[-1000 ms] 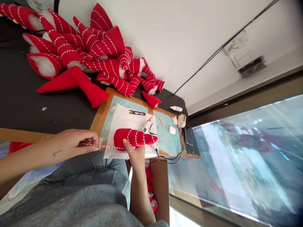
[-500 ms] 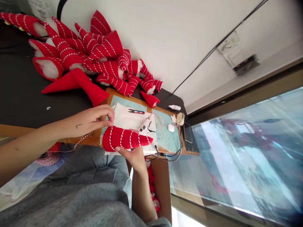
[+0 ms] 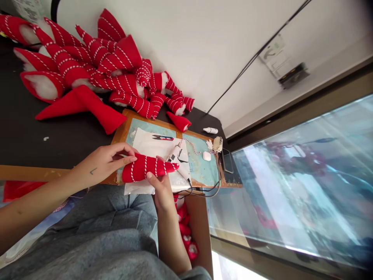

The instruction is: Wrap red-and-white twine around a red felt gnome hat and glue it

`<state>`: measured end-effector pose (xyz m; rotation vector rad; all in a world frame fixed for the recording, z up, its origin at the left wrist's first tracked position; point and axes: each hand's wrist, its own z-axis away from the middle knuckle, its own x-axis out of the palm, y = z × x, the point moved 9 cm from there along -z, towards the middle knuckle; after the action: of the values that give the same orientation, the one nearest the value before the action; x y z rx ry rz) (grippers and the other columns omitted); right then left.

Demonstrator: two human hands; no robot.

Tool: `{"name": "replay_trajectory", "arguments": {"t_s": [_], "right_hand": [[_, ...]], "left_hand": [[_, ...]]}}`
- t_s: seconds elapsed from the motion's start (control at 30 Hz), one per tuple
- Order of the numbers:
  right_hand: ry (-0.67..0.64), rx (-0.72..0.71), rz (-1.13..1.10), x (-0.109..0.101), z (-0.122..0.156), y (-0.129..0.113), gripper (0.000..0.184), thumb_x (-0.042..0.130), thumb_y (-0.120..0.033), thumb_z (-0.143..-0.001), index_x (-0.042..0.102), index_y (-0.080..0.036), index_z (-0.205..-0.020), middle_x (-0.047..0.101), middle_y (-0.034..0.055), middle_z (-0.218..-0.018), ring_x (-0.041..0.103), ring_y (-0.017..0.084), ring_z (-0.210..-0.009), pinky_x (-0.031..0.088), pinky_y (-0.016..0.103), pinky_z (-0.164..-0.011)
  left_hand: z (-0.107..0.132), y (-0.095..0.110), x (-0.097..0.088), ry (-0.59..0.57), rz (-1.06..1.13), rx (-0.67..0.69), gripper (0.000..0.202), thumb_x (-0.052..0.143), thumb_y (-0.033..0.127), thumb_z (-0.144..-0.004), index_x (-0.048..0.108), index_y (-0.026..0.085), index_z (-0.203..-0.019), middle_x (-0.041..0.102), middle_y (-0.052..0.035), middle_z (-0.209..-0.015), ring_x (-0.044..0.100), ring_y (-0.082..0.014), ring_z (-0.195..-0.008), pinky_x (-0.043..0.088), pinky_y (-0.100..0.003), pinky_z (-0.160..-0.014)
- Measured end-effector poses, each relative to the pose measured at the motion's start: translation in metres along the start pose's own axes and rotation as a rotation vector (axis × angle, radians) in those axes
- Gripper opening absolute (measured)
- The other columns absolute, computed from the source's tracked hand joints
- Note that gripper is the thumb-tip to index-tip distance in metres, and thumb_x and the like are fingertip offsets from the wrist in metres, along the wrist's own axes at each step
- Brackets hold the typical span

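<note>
A red felt cone wound with red-and-white twine (image 3: 145,167) lies over a white sheet of paper (image 3: 151,146) on a wooden board (image 3: 125,128). My right hand (image 3: 160,186) grips the cone from below, thumb and a fingertip on its narrow half. My left hand (image 3: 107,161) is at the cone's wide end, with fingers pinched together against the felt. The twine between those fingers is too thin to make out. A white glue gun (image 3: 175,153) lies just beyond the cone's tip.
A pile of finished striped cones (image 3: 96,70) and plain red cones (image 3: 84,105) lies on the dark table behind. Thread snips (image 3: 162,137), a small white bottle (image 3: 210,130) and a phone (image 3: 227,161) sit around the board. A cardboard box (image 3: 198,229) stands below.
My left hand, which held the twine stretched out to the left, has come in to the cone's wide end. My right hand has turned and shifted the cone slightly left.
</note>
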<state>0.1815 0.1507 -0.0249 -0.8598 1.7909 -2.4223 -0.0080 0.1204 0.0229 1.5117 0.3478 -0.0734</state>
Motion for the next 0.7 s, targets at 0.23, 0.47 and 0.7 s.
{"name": "replay_trajectory", "arguments": {"t_s": [0.23,0.47,0.7], "right_hand": [[-0.036,-0.023,0.015,0.003,0.000,0.002,0.096,0.100,-0.040,-0.068,0.049,-0.030,-0.149,0.075,0.0063,-0.139,0.071,0.027,-0.131,0.053,0.051,-0.122],[0.136,-0.010,-0.040,-0.010,-0.006,0.015,0.082,0.092,-0.058,-0.075,0.060,-0.025,-0.143,0.071,0.0082,-0.147,0.064,0.029,-0.142,0.045,0.046,-0.127],[0.045,0.007,-0.137,-0.003,-0.010,0.018,0.059,0.089,-0.055,-0.078,0.070,-0.029,-0.128,0.078,0.0050,-0.130,0.075,0.026,-0.108,0.065,0.037,-0.081]], "left_hand": [[-0.001,-0.009,-0.004,0.040,0.019,-0.024,0.033,0.073,0.054,-0.092,0.074,0.021,-0.096,0.080,-0.0014,-0.100,0.069,-0.0220,-0.089,0.056,-0.031,-0.083],[0.001,-0.020,-0.003,0.132,0.028,0.027,0.043,0.073,0.065,-0.088,0.075,0.022,-0.090,0.082,-0.0039,-0.096,0.072,-0.0215,-0.076,0.058,-0.030,-0.069],[0.050,0.029,-0.004,0.315,-0.335,0.833,0.019,0.076,0.021,-0.098,0.080,0.034,-0.111,0.084,0.0002,-0.124,0.081,-0.0206,-0.113,0.065,-0.032,-0.103]]}}
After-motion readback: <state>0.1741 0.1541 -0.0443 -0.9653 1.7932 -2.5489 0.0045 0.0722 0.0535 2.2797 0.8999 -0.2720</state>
